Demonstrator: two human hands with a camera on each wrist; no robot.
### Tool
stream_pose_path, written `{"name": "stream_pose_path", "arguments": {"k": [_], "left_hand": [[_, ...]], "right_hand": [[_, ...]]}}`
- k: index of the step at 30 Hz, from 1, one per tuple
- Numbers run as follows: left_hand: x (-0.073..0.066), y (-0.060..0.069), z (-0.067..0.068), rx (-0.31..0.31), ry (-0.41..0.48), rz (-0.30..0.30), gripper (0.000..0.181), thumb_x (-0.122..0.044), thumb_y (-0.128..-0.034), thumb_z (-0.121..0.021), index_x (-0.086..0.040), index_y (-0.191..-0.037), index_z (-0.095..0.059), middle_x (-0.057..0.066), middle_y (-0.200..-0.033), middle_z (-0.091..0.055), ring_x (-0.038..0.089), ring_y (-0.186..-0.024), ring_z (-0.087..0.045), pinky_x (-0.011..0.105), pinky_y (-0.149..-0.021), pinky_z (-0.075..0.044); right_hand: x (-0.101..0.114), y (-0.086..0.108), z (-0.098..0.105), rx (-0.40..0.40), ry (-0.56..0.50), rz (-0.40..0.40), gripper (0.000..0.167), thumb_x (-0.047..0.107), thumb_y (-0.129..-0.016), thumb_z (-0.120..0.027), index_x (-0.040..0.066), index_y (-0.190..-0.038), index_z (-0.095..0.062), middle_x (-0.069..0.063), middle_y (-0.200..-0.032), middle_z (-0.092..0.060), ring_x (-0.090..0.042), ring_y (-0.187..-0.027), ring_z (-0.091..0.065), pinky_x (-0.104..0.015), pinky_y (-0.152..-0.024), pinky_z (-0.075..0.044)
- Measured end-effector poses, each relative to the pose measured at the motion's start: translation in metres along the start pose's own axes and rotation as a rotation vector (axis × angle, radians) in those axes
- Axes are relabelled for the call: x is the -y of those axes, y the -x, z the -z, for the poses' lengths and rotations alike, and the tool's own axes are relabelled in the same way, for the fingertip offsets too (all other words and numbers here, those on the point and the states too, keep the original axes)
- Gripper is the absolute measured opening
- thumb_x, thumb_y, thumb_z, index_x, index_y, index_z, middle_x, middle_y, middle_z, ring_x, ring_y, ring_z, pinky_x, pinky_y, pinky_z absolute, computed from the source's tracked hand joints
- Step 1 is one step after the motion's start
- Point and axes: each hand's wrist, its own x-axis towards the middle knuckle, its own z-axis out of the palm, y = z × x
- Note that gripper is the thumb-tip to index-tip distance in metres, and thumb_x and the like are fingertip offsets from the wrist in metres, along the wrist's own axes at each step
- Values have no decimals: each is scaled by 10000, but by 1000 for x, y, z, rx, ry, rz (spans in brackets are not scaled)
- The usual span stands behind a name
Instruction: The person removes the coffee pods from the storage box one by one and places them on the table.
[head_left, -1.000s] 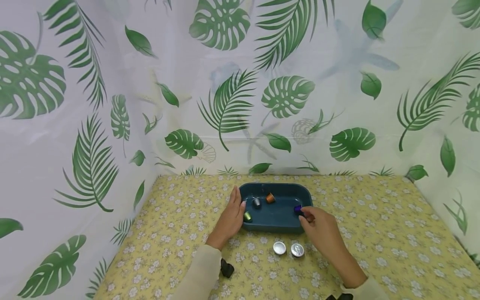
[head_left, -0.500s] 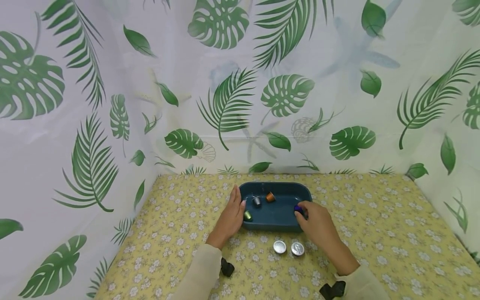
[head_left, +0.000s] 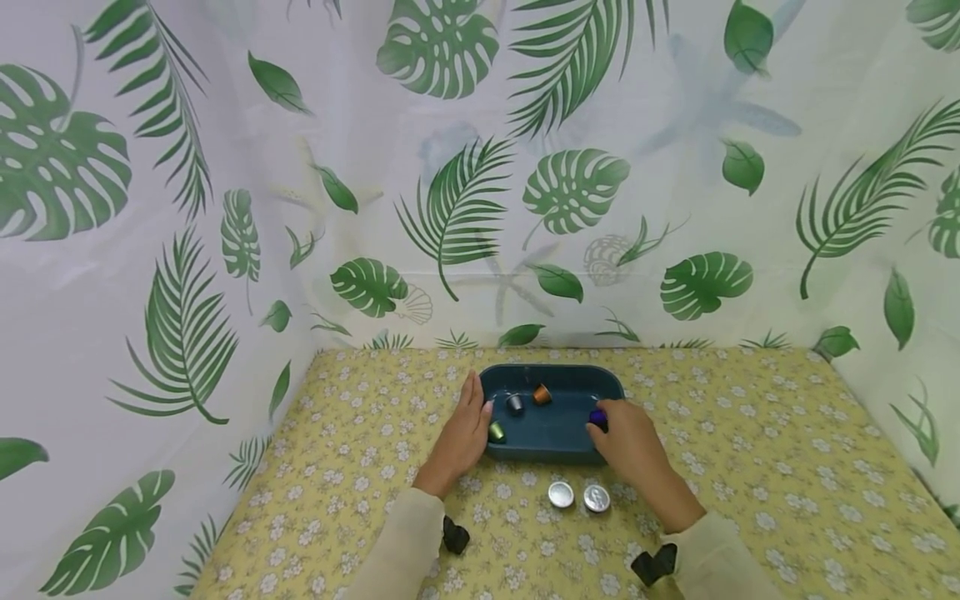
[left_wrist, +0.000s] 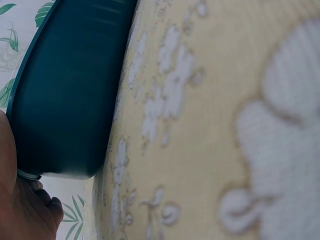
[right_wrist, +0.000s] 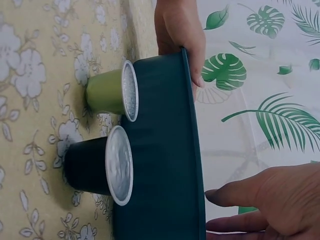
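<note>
A dark teal tray (head_left: 543, 454) stands on the table. My left hand (head_left: 457, 433) holds its left end, the thumb over the rim and the fingers along the outside. At the right end, my right hand (head_left: 633, 442) pinches a purple coffee capsule (head_left: 597, 418) inside the tray; the fingers partly cover it. Also in the tray lie a silver capsule (head_left: 514, 404), an orange capsule (head_left: 542, 394) and, near my left thumb, a green capsule (head_left: 497, 432). In the right wrist view, the purple capsule is hidden behind the tray's wall.
In front of the tray, a light green capsule (right_wrist: 107, 92) and a dark capsule (right_wrist: 90, 165) stand side by side, silver lids up. A yellow flowered cloth (head_left: 360, 475) covers the table. Leaf-printed white sheeting (head_left: 465, 317) rises behind and at both sides.
My right hand has shifted slightly left and farther over the tray's right end, still on the purple capsule. The left hand and the other capsules stay in place.
</note>
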Motion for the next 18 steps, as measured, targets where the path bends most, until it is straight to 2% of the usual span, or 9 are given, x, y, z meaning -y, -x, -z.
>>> {"name": "stream_pose_path", "arguments": {"k": [3, 5, 8, 12, 16, 18], "left_hand": [[1, 0, 0, 1, -3, -2, 658, -469, -1122, -194, -124, -1631, 41, -37, -1679, 172, 230, -1549, -91, 479, -1207, -247], [1, 0, 0, 1, 1, -2, 640, -432, -1131, -219, -130, -1631, 43, -37, -1680, 169, 227, -1550, -83, 480, -1208, -242], [1, 0, 0, -1, 14, -5, 621, -376, -1139, -256, -144, -1627, 49, -32, -1680, 161, 233, -1551, -80, 490, -1208, -239], [1, 0, 0, 11, 12, 2, 635, -454, -1127, -203, -168, -1625, 66, -63, -1674, 181, 220, -1550, -83, 482, -1209, -242], [0, 2, 0, 11, 8, 1, 692, -552, -1095, -139, -160, -1629, 59, -58, -1676, 181, 235, -1549, -104, 488, -1203, -252], [0, 2, 0, 10, 10, -3, 706, -564, -1089, -131, -151, -1630, 55, -46, -1680, 172, 249, -1548, -113, 497, -1200, -255]], "right_hand": [[0, -2, -2, 32, 29, -14, 454, 129, -957, -718, -158, -1287, -599, -326, -1179, -656, -411, -972, -682, -503, -774, -581], [1, -4, -3, 48, 49, -23, 472, 144, -956, -722, -163, -1292, -594, -311, -1137, -675, -360, -888, -697, -479, -741, -584], [2, -6, -5, 64, 59, -30, 500, 162, -961, -720, -168, -1310, -581, -245, -1004, -708, -238, -705, -663, -410, -648, -565], [3, -7, -7, 62, 54, -19, 498, 148, -966, -713, -192, -1300, -571, -136, -805, -673, -139, -542, -539, -333, -545, -473], [3, -7, -9, 50, 58, -9, 404, 127, -961, -713, -184, -1205, -627, -78, -701, -608, -136, -502, -504, -312, -502, -426], [3, -8, -10, 39, 65, -9, 310, 127, -959, -716, -147, -1095, -668, -60, -675, -581, -142, -505, -501, -309, -492, -414]]}}
